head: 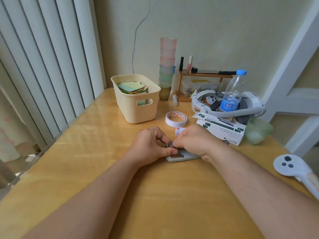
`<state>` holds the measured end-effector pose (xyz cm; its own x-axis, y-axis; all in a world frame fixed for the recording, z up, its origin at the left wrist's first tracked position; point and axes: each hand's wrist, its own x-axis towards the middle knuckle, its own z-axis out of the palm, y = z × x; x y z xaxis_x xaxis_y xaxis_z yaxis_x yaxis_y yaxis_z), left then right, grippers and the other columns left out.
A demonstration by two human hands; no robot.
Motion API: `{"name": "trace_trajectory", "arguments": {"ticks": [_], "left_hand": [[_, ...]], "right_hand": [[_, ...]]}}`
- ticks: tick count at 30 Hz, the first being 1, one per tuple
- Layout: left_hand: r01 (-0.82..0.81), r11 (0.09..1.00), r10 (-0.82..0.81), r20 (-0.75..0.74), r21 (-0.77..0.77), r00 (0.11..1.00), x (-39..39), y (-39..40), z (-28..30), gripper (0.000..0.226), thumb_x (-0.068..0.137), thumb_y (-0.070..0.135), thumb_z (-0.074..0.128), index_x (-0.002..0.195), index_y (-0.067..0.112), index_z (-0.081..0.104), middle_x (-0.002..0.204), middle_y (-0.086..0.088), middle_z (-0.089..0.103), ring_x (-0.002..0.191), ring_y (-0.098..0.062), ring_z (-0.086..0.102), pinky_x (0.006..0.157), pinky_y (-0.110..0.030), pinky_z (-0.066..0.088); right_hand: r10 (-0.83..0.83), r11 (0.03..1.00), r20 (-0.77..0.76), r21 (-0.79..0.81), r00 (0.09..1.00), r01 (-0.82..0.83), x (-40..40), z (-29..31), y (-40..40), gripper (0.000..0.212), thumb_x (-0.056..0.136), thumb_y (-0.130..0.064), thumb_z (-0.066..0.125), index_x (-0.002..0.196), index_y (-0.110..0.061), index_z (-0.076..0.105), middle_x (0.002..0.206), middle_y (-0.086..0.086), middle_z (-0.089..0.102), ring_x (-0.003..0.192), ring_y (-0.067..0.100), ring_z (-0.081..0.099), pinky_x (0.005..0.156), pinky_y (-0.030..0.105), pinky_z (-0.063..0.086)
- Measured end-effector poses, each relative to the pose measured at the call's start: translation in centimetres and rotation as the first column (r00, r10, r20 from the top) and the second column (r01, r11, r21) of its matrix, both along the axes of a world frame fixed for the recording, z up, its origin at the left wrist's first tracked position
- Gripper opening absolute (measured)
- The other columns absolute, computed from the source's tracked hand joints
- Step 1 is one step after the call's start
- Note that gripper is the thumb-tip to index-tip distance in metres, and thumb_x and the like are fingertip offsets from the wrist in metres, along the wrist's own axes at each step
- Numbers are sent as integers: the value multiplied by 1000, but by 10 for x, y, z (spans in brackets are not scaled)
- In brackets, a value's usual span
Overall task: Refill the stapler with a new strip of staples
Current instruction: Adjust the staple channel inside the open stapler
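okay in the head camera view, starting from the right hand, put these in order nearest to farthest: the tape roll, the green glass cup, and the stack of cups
From the right hand:
1. Tape roll, just beyond the hand, slightly left.
2. Green glass cup, off to the right by the table edge.
3. Stack of cups, far back by the wall.

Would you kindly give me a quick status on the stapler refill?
Left hand and right hand both pinching at the stapler on the table. Staple strip not clearly visible. Nothing in the way.

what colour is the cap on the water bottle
Light blue; the water bottle's cap shows clearly in the head view.
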<state>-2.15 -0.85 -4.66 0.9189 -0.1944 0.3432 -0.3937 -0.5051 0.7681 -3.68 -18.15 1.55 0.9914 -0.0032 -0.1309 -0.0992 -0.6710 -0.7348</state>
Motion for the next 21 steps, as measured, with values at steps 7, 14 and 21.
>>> {"name": "trace_trajectory", "arguments": {"ticks": [7, 14, 21], "left_hand": [[-25, 999, 24, 28, 21, 999, -7, -1, 3, 35, 57, 39, 99, 64, 40, 65, 81, 13, 70, 74, 0, 62, 65, -17, 46], [-28, 999, 27, 17, 26, 999, -9, -3, 4, 31, 59, 38, 99, 68, 36, 69, 86, 10, 72, 74, 0, 61, 65, -17, 45], [-31, 999, 29, 33, 43, 999, -7, -2, 1, 31, 59, 37, 98, 67, 39, 69, 83, 13, 70, 75, 5, 59, 64, -12, 40]], "right_hand": [[-45, 965, -297, 235, 954, 119, -2, 1, -5, 12, 84, -15, 71, 85, -18, 60, 48, -5, 42, 36, 9, 23, 40, 18, 15], [-24, 880, -405, 425, 914, 211, -8, -11, -5, 16, 90, -19, 70, 81, -21, 57, 47, -8, 38, 32, 6, 19, 36, 17, 12], [-143, 916, -216, 342, 966, 212, -10, -17, 10, 17, 74, -15, 69, 74, -20, 52, 53, 1, 36, 35, 12, 21, 42, 19, 16]]}}
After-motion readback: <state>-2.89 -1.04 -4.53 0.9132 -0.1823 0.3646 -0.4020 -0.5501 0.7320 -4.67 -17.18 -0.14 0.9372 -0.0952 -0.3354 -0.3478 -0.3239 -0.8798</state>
